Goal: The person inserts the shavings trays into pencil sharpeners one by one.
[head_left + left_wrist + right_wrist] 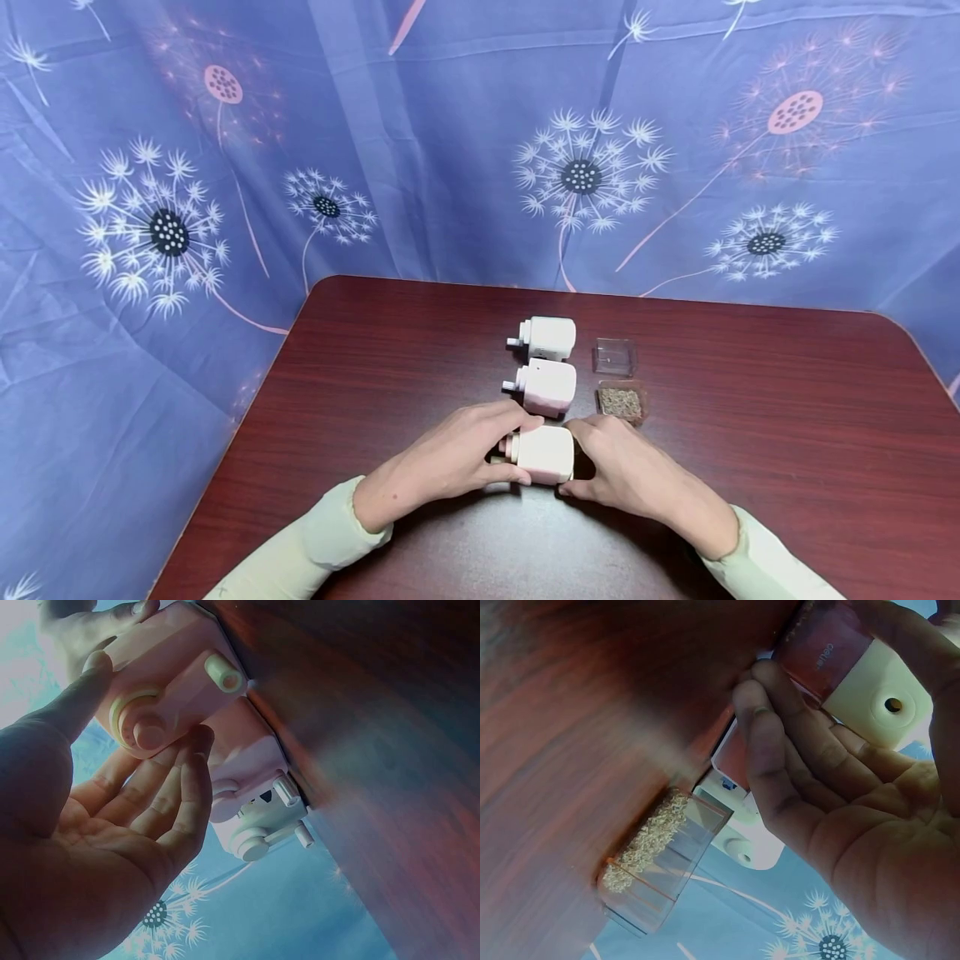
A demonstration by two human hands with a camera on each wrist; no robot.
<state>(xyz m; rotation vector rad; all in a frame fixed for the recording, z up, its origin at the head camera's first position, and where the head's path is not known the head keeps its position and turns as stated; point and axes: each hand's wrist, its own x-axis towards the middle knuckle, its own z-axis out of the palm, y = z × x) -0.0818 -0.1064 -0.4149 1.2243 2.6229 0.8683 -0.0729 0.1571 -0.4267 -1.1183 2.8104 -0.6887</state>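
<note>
Both hands are at the nearest of three crank pencil sharpeners, a pale cream-and-pink one (545, 454) lying on the table. My left hand (457, 454) grips its crank end, thumb on the near side and fingers on the far side; the crank (176, 705) shows between them in the left wrist view. At the opposite end, my right hand (630, 467) holds the body between thumb and fingers, around the face with the pencil hole (892, 705). A see-through pinkish shavings drawer (826, 656) sits in that sharpener, partly covered by the right fingers.
A pinkish-white sharpener (551, 385) and a white one (555, 336) line up behind, cranks to the left. To their right lie a see-through tray of pencil shavings (621, 403) and another see-through tray (615, 357). A blue dandelion-print curtain (465, 167) hangs behind the brown table (750, 400).
</note>
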